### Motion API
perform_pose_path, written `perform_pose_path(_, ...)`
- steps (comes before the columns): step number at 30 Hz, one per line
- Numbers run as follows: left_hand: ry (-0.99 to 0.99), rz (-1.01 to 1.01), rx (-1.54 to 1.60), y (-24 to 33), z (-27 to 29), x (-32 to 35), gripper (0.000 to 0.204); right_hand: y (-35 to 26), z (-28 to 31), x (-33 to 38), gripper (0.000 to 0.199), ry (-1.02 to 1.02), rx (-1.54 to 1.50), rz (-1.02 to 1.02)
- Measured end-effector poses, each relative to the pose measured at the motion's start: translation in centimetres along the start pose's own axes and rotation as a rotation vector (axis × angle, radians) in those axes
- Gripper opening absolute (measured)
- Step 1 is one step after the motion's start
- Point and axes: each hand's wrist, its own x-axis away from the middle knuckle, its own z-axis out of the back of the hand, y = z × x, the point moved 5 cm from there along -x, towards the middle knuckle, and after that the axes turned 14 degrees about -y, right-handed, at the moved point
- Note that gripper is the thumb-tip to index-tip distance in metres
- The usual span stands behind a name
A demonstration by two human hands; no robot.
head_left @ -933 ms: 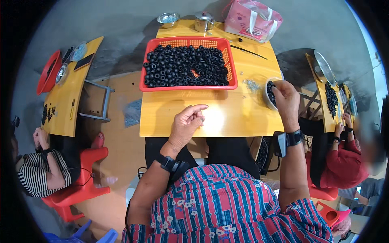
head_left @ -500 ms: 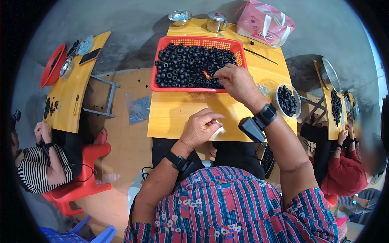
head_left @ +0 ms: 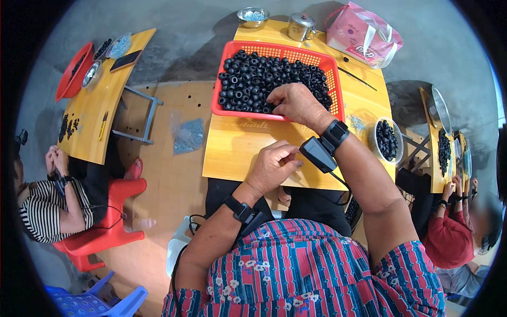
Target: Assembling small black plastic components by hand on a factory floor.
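Observation:
A red plastic basket point(head_left: 280, 48) on the yellow table is heaped with small black ring-like pieces point(head_left: 253, 74), each with a hole through it. My right hand point(head_left: 302, 105) reaches over the basket's near rim, thumb and fingertips drawn together among the pieces; whatever lies between them is hidden. Closer to me, my left hand point(head_left: 273, 166) hovers over the table's front part with its fingers curled and the thumb near the forefinger. Anything in that hand is too small or hidden to make out. Both wrists wear black straps.
To the right stand a clear tub point(head_left: 387, 140) of black pieces and scattered small clear bits point(head_left: 356, 122). A metal bowl point(head_left: 253, 17), a lidded metal cup point(head_left: 301, 26), a pink bag point(head_left: 364, 34) and a thin dark rod point(head_left: 357, 78) lie farther back. People work at side tables.
My right hand has moved left across the basket, and its fingertips are now down at the pieces. A pale spot at my left fingertips no longer shows. The whole view has shifted slightly.

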Motion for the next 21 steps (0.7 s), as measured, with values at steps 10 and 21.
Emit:
perform_pose_path(10, 0.024, 0.018, -0.026, 0.1, 0.3, -0.1, 0.016, 0.0, -0.1, -0.8, 0.022, -0.026, 0.081, 0.01)
perform_pose_path(21, 0.025, 0.011, 0.021, 0.6, 0.4, -0.1, 0.017, 1.5, 0.3, 0.3, 0.02, 0.014, -0.06, 0.017)
